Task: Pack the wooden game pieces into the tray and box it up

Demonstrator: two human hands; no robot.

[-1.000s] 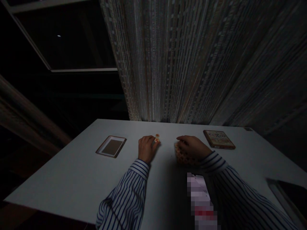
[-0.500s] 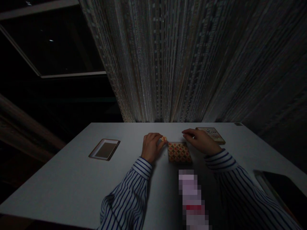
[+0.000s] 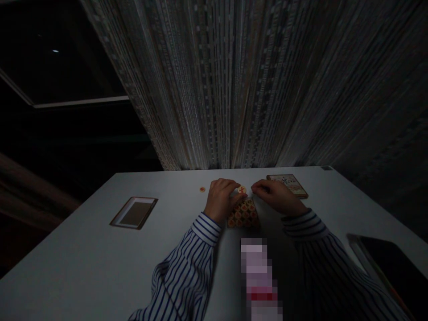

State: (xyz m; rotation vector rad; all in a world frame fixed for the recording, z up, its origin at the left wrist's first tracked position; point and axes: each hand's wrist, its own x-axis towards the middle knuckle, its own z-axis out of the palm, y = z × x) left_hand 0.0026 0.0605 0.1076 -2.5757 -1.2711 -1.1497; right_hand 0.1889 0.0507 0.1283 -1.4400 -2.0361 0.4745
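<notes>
Left hand [image 3: 219, 201] and its pinched disc [image 3: 242, 190] have moved rightward since the last frame, from beside the left edge of the block of discs [image 3: 243, 215] to over its far left part. With that shift, a lone disc [image 3: 202, 189] now shows on the counter [image 3: 187, 267], to the far left of the left hand.

The pinched disc sits between the left thumb and forefinger, its red-marked face toward the view, at the far side of the block. Being round, it has no long axis to line up. What matters most is the short gap on its right: the right hand [image 3: 280, 197] is just beside it, fingertips pointing left toward it and apart from it. The left hand is the nearer, since it has the disc in its grip. The right fingers are bunched close; whether they press together or hold something small, I cannot tell.

A shallow tray [image 3: 152, 205] lies well to the left; a flat box [image 3: 288, 183] lies far right, partly behind the right hand.
</notes>
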